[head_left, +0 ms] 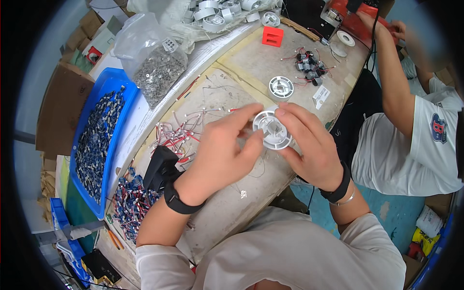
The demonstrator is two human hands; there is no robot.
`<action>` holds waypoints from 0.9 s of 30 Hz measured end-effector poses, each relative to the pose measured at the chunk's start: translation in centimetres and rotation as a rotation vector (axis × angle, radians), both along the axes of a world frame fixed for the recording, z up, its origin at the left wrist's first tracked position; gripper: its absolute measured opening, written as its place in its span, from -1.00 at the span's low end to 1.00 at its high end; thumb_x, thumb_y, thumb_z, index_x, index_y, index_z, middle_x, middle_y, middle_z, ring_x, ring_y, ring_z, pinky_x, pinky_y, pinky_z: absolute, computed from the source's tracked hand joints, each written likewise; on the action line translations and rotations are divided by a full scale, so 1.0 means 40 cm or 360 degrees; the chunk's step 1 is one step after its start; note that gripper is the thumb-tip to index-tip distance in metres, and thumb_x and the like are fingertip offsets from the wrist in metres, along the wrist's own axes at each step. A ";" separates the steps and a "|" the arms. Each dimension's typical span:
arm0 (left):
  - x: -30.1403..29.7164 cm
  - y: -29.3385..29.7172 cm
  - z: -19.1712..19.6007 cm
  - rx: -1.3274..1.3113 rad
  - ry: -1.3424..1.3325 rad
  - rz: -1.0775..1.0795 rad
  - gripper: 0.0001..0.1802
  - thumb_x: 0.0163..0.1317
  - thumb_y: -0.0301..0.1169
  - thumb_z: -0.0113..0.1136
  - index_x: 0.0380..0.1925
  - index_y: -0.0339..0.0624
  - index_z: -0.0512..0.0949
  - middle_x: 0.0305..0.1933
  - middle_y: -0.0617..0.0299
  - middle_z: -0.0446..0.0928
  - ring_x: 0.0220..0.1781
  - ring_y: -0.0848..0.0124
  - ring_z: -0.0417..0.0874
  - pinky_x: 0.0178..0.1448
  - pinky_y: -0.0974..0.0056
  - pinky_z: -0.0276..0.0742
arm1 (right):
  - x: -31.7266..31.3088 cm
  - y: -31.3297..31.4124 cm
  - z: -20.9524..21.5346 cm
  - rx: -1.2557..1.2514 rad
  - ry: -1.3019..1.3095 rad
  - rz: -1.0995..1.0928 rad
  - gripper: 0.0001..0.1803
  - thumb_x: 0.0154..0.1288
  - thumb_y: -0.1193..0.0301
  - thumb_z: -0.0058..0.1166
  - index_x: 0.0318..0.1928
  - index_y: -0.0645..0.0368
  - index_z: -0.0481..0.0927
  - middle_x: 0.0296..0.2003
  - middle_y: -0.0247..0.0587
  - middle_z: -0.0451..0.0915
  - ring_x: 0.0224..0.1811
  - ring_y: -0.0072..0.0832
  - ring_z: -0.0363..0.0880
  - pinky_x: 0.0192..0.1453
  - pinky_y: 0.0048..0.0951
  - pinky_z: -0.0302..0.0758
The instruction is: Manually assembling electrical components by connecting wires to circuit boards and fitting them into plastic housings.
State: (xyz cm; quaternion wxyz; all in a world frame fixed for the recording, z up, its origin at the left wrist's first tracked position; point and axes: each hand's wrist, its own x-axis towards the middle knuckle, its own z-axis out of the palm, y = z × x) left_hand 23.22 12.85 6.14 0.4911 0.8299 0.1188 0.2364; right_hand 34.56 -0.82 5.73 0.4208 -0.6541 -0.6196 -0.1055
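Observation:
A round white plastic housing [261, 122], with a slotted rim and a raised square centre, is held above the worktable. My right hand [313, 152] grips its right side, fingers over the top edge and thumb below. From the other side my left hand [223, 147] closes on it, forefinger at the upper edge and thumb pressed toward the face. What lies under the left fingertips cannot be made out. A similar white housing [281, 88] rests on the table just beyond my hands. Thin wires with red and white leads [176, 137] lie left of my left hand.
A blue tray [126, 104] of small boards and a clear bag [159, 72] of metal bits stand left. Wired boards [128, 208] pile beside my left forearm. Small motors [309, 66] and a red block [272, 36] lie farther off. A co-worker [406, 130] sits right.

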 end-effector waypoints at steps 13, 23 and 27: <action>0.035 -0.013 -0.026 0.1418 -0.0511 0.0377 -0.77 -0.22 -0.51 0.26 -0.44 -0.16 0.53 -0.43 0.30 0.38 -0.43 0.35 0.40 -0.36 0.29 0.29 | -0.014 0.016 -0.009 0.0037 -0.0166 -0.0130 -0.36 -0.29 0.63 0.18 -0.01 0.30 0.42 -0.08 0.01 0.43 -0.19 -0.19 0.49 -0.16 -0.34 0.47; 0.024 0.000 -0.020 0.0530 -0.0421 0.0228 -0.82 -0.16 -0.58 0.22 -0.45 -0.18 0.55 -0.49 0.23 0.40 -0.48 0.32 0.45 -0.41 0.32 0.38 | -0.004 0.015 -0.030 0.0077 -0.0139 -0.0193 -0.38 -0.25 0.65 0.17 -0.01 0.30 0.42 -0.09 0.02 0.43 -0.20 -0.19 0.50 -0.18 -0.36 0.47; 0.027 -0.004 -0.020 0.0982 -0.0467 0.0189 -0.84 -0.12 -0.56 0.24 -0.45 -0.18 0.57 -0.46 0.23 0.41 -0.46 0.30 0.44 -0.40 0.31 0.38 | -0.009 0.016 -0.025 0.0038 -0.0128 -0.0157 -0.36 -0.27 0.67 0.18 0.00 0.28 0.42 -0.09 0.01 0.43 -0.20 -0.20 0.49 -0.18 -0.36 0.47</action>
